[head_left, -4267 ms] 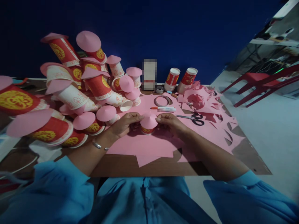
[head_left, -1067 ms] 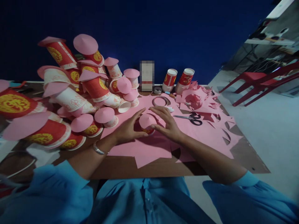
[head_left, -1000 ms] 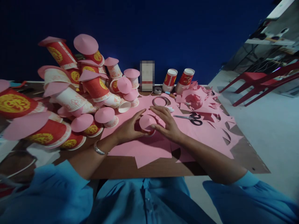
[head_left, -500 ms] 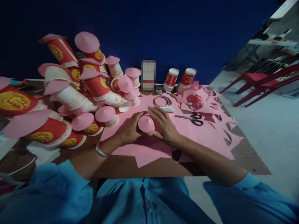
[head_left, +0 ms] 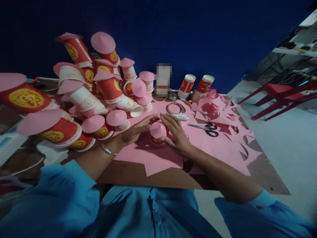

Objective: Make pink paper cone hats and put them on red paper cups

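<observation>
The person's left forearm [head_left: 92, 162] is reaching toward two o'clock, the right forearm [head_left: 220, 168] toward ten. The left hand [head_left: 138, 129] is curving loosely open; the right hand [head_left: 177, 136] is slanting its fingers toward eleven, its thumb spreading apart toward ten.

From head height, the one view looks forward and down across the wooden table [head_left: 158, 180] (close enough to catch both blue sleeves [head_left: 66, 195]) to the navy wall [head_left: 138, 29] beyond, taking in a red chair [head_left: 284, 91] at right.
</observation>
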Demonstrator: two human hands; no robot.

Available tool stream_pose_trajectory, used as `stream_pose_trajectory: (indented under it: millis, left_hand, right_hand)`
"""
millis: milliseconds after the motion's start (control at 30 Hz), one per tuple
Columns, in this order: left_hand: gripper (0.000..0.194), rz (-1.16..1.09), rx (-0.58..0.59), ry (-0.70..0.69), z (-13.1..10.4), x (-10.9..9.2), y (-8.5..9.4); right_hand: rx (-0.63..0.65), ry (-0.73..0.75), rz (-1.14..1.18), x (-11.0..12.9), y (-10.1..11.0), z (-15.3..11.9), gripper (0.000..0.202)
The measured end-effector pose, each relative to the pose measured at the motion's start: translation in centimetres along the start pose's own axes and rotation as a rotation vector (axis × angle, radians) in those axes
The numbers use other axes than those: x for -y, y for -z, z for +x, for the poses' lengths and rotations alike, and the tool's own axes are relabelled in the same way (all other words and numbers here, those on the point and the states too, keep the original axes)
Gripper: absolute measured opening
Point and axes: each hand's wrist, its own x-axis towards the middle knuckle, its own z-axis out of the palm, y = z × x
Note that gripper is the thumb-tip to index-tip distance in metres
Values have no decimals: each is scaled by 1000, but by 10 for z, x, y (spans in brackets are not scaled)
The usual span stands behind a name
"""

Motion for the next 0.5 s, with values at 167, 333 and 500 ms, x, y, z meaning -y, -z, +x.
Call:
stream_pose_trajectory:
  millis: [167, 333, 500]
  left_hand:
    - [65, -138, 23, 52, 2, -3, -8]
    - [57, -247, 46, 103, 2, -3, -7]
    - [55, -266, 13, 123, 1, 0, -4]
  right_hand:
    - [-10, 9, 2, 2, -2, 1, 69]
    - [-29, 11, 1, 3, -2, 1, 66]
    - [-23, -8, 11, 4, -2, 0, 66]
